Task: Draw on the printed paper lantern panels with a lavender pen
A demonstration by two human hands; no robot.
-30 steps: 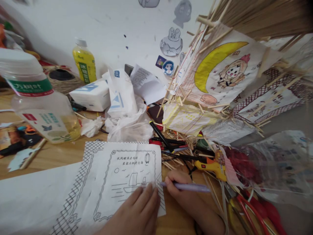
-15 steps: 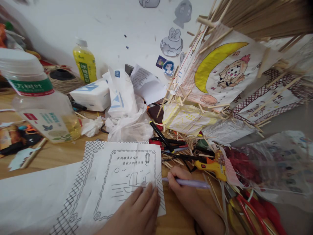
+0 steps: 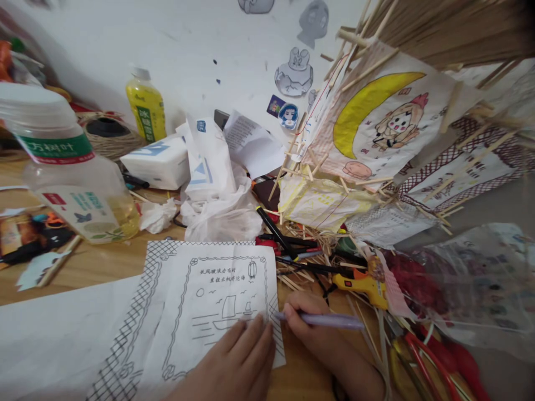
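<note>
A sheet of paper (image 3: 179, 312) lies on the wooden table, with a sailing boat, a lantern, lines of writing and a wavy frame drawn in black. Crosshatching fills its borders. My left hand (image 3: 238, 356) rests flat on the lower part of the drawing, its fingers stretched out. To its right, my right hand (image 3: 309, 320) grips a light purple pen (image 3: 334, 321). The pen's tip is at the crosshatched strip on the paper's right edge. Its lower fingers lie curled near the table.
A yellow glue gun (image 3: 363, 287), scissors (image 3: 430, 356) and loose sticks lie to the right. Behind stand a stick-framed paper lantern (image 3: 376, 122), tissue packs (image 3: 159, 161) and a yellow bottle (image 3: 145, 106). A large bottle (image 3: 79, 184) stands at left.
My right hand has shifted slightly down with the pen, whose tip now meets the paper's right border. My left hand stays on the sheet, nearly still.
</note>
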